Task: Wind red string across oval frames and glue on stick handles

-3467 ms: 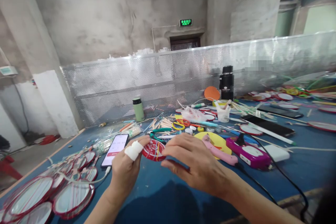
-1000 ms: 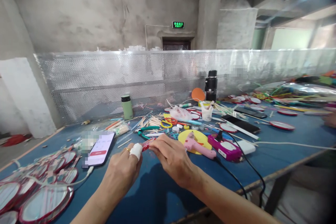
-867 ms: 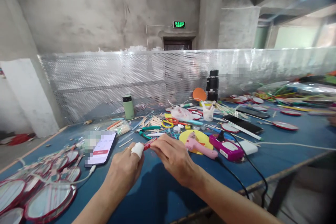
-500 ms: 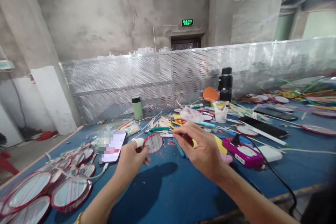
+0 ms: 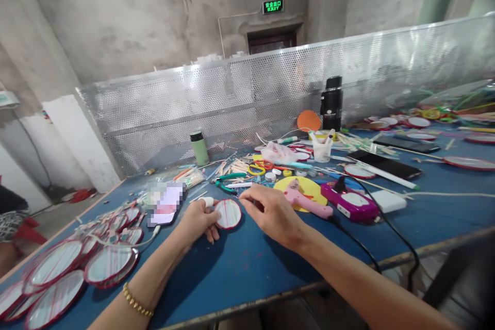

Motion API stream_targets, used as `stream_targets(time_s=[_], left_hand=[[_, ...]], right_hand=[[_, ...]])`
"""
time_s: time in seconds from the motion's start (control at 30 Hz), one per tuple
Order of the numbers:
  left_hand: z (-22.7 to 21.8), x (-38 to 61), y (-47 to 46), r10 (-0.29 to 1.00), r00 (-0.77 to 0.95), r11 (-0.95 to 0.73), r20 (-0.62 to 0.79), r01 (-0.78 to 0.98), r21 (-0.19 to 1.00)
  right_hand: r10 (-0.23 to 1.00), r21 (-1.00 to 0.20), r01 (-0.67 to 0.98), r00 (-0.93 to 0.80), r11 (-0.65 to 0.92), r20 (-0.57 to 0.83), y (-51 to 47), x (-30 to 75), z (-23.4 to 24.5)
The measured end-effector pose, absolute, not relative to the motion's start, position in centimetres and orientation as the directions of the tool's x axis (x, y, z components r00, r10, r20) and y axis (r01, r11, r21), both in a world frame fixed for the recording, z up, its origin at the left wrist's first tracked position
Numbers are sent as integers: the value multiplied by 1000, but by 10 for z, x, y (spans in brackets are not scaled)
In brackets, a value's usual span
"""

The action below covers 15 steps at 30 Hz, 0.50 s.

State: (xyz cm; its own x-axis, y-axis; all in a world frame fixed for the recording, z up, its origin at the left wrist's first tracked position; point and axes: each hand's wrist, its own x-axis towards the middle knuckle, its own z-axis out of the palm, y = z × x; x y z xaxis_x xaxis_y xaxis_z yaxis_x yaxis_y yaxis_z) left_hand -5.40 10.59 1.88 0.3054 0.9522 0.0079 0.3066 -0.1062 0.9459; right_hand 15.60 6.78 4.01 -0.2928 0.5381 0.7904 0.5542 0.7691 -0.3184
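My left hand, its index finger wrapped in white, pinches a small round disc by its left side. The disc has a red rim and a pale face with faint stripes, and is held just over the blue table. Close to the disc's upper right edge is my right hand, thumb and fingertips pressed together; anything between them is too small to make out. A pink glue gun lies right of this hand on a yellow round sheet.
Larger red-rimmed discs pile up at left, near a lit phone on a cable. Teal-handled pliers and sticks lie ahead. A green bottle, black thermos and purple device stand around. Another person shows at far left.
My right hand has come lower and leftward, closer to the disc. The disc's face is turned more toward me. The view has tilted downward, and the glue gun shows more fully.
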Motion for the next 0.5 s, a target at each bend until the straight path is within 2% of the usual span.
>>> stream_targets(time_s=[0.17,0.3,0.5], left_hand=[[20,-53,103,954,298,-128,24,336,933],[22,-53,99,954,295,-178,50,423,889],[25,-54,97,963,234,-259,135,661,704]], right_hand=[[566,-298,598,-328,744,756,71,155,36],[571,-266,624,-357,735,739,72,153,34],[587,-241,650,-386,720,712,73,154,32]])
